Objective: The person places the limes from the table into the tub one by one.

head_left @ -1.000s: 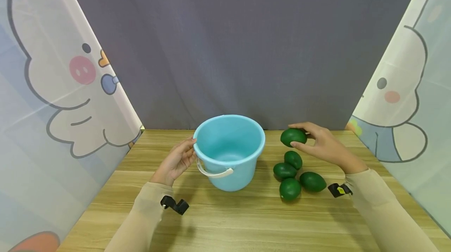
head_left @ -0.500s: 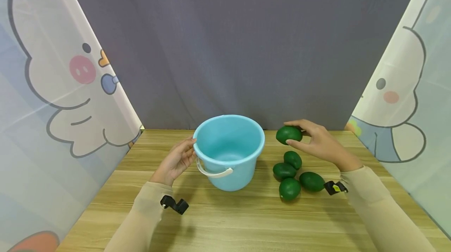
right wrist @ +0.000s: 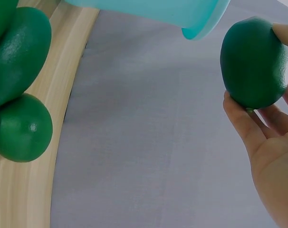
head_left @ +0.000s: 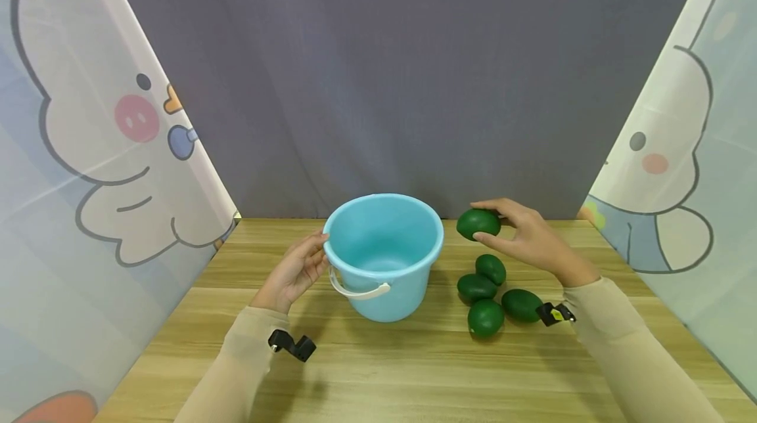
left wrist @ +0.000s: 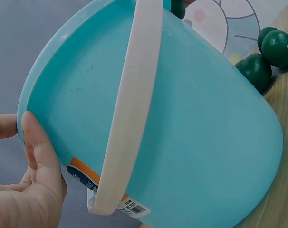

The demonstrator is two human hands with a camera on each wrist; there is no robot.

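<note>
A light blue plastic bucket [head_left: 393, 298] stands upright on the wooden table, its white handle [head_left: 361, 293] hanging down the front. My left hand [head_left: 296, 272] pinches the bucket's left rim, thumb and fingers on either side of the wall in the left wrist view. To the right of the bucket, above the table, my right hand [head_left: 526, 232] grips a dark green, avocado-like fruit [head_left: 476, 224] between thumb and fingertips. In the right wrist view this glossy oval fruit [right wrist: 253, 64] shows a small stem nub at one end. No fruit shows inside the bucket.
Several similar green fruits [head_left: 486, 318] lie clustered on the table [head_left: 378, 377] below the right hand. A grey curtain [head_left: 378, 81] hangs behind the table's far edge. Cartoon-printed cloths stand on both sides, the left one [head_left: 106, 134] and the right one [head_left: 668, 147].
My right hand has moved left and slightly up with the green fruit, closer to the bucket. The left hand, bucket and fruits on the table stay as they were.
</note>
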